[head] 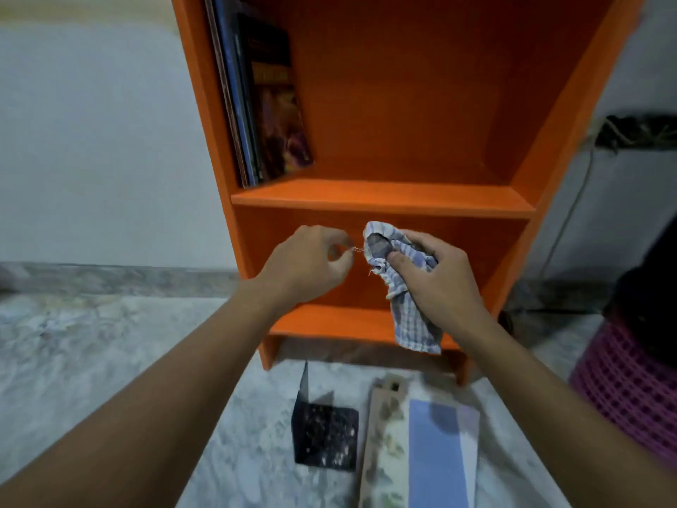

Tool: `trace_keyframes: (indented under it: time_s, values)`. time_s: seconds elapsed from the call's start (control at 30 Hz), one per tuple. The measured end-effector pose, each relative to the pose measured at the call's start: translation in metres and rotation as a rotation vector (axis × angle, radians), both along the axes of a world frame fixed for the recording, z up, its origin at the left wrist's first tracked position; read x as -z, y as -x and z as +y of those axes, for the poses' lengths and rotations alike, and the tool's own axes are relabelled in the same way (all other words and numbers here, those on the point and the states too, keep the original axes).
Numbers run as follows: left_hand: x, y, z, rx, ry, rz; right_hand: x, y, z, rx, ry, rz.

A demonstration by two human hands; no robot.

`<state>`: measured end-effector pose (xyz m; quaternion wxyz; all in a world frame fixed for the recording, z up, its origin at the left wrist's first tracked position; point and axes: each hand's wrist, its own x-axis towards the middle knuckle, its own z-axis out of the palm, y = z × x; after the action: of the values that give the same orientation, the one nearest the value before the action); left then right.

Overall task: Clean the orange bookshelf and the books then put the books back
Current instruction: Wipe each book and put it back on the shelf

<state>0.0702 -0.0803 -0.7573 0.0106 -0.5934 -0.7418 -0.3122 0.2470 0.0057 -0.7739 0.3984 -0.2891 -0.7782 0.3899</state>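
the orange bookshelf is a flat, bright orange all over. it stands on short legs on the floor, right in front of the person and backed up to the wall. a few books lean together at the far left of the upper shelf, against the side panel. the outermost one is dark with a yellowish cover.

both hands are up in front of the lower compartment. the right hand has its fingers and thumb curled round a bunched blue-and-white checked cloth. there's a grey dirty patch on the top fold and the loose end hangs down past the bottom shelf edge. the left hand is just beside it, fingertips pinched together on what looks like a thin thread running off the cloth.

the floor is pale marbled stone with a darker skirting strip, and the wall is plain white-ish.

on the floor in front of the shelf there's a blue book lying on top of a longer leaf-patterned book. left of them a black speckled bookend stands with one flap up. a pink lattice basket sits at the right edge with something dark on top of it, too blurry to tell what. a cable hangs down the wall behind the shelf's right side. the forearms cover a good part of the floor.
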Motion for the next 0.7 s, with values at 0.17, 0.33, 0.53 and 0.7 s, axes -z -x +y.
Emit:
trace_keyframes:
  time_s: [0.17, 0.33, 0.53, 0.7]
  values:
    - [0.097, -0.047, -0.006, 0.050, 0.258, -0.307, 0.088, -0.040, -0.022, 0.013, 0.096, -0.125]
    - [0.218, -0.087, -0.015, -0.071, 0.517, -0.621, 0.181, -0.071, -0.037, 0.084, 0.254, -0.164]
    - [0.328, -0.115, -0.051, -0.274, 0.698, -0.823, 0.259, -0.110, -0.060, 0.213, 0.293, -0.149]
    - [0.329, -0.115, -0.057, -0.310, 0.633, -1.117, 0.300, -0.120, -0.079, 0.168, 0.083, -0.327]
